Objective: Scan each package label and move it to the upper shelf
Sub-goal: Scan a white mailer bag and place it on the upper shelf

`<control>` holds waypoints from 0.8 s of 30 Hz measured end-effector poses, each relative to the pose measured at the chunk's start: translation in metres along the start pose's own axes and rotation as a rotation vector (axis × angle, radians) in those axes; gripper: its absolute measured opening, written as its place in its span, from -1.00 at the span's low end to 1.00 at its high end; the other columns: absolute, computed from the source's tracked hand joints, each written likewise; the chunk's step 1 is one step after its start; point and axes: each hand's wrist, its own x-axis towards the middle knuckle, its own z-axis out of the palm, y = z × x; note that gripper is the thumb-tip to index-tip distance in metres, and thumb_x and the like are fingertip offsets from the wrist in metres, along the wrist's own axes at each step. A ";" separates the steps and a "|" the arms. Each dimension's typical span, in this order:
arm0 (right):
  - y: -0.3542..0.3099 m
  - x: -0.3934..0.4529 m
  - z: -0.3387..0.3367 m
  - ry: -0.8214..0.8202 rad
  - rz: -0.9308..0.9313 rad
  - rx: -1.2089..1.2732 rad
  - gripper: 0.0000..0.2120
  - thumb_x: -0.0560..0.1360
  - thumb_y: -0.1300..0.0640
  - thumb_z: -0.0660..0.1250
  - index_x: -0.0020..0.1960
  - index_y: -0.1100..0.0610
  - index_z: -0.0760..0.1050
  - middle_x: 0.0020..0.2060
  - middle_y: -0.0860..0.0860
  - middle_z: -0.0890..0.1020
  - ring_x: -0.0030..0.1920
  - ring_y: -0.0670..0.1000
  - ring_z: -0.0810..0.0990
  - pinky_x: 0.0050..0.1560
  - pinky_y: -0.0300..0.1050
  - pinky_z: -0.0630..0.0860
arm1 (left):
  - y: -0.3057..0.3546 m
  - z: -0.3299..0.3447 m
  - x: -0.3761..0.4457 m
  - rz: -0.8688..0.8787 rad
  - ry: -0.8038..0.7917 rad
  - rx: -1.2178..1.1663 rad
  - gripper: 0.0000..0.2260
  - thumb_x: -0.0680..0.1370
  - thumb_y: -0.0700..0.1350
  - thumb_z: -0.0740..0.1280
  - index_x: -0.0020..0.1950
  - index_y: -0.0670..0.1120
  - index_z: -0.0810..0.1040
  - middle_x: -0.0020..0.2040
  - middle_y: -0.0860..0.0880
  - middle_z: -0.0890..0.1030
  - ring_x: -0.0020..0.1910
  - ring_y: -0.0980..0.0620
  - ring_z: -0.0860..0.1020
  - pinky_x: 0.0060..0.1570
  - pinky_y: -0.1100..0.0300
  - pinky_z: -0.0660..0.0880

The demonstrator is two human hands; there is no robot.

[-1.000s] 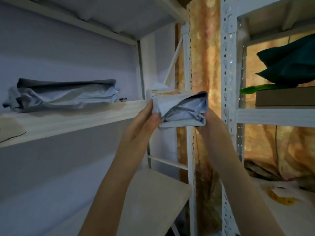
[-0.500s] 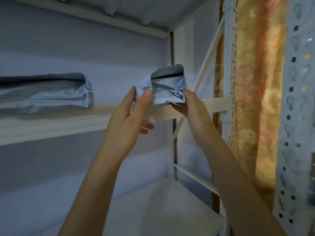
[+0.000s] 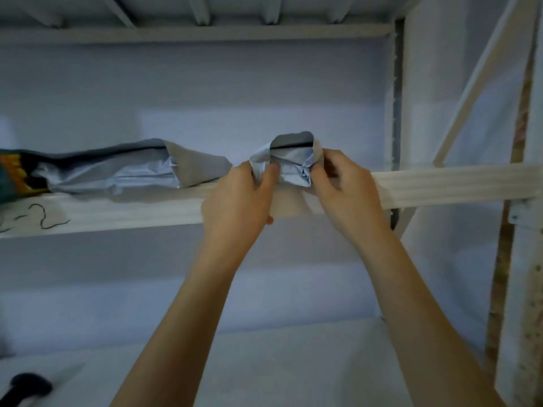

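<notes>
- A small grey package [image 3: 289,161] sits in the middle of the frame, right at the front edge of the upper shelf [image 3: 440,185].
- The package is crumpled and shiny, with a dark flap folded over its top.
- The left hand [image 3: 238,204] holds the left side of the package. Its thumb presses on the front and its fingers curl around the side.
- The right hand [image 3: 343,192] holds the right side of the package. Its fingers pinch the right edge.
- Both arms reach up from the bottom of the frame.
- I cannot tell if the package rests on the shelf or is just held above it, because the hands hide its bottom.
- A bigger grey package [image 3: 117,171] lies flat on the same shelf, at the left of the frame. It is near the small one but not touching it.
- At the far left edge, something with dark green and orange colors [image 3: 11,177] lies against the bigger package.
- Some dark scribbles [image 3: 44,218] show on the front of the shelf at the left.
- A blurry black thing [image 3: 23,389] sits on the lower shelf [image 3: 293,362] in the bottom left corner.
</notes>
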 end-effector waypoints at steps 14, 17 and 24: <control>0.011 -0.087 0.042 0.323 -0.048 0.325 -0.91 0.43 0.21 0.16 -0.17 0.12 0.44 -0.32 -0.04 0.49 -0.26 -0.11 0.47 -0.16 -0.41 0.38 | -0.093 -0.003 -0.083 0.381 0.425 0.106 -0.76 0.53 -0.04 0.15 0.15 0.01 0.48 0.01 0.05 0.61 -0.30 0.17 0.53 -0.53 0.18 0.49; 0.022 -0.126 0.104 -0.087 0.128 0.259 -0.95 0.41 0.09 0.19 -0.16 0.00 0.42 -0.31 -0.15 0.51 -0.29 -0.17 0.49 -0.24 -0.47 0.35 | -0.162 -0.004 -0.103 0.069 0.227 0.242 -0.73 0.50 0.02 0.19 0.17 0.01 0.46 -0.02 0.09 0.62 -0.19 0.18 0.56 -0.31 0.13 0.55; 0.006 -0.222 0.236 -0.858 0.482 0.187 -0.80 0.47 0.15 0.29 0.08 0.13 0.42 -0.15 -0.05 0.52 -0.15 -0.03 0.49 -0.04 -0.16 0.42 | -0.318 -0.065 -0.157 -0.458 -0.084 0.354 -0.63 0.52 -0.07 0.35 0.31 -0.11 0.46 0.13 -0.04 0.61 0.13 -0.02 0.56 0.07 0.15 0.47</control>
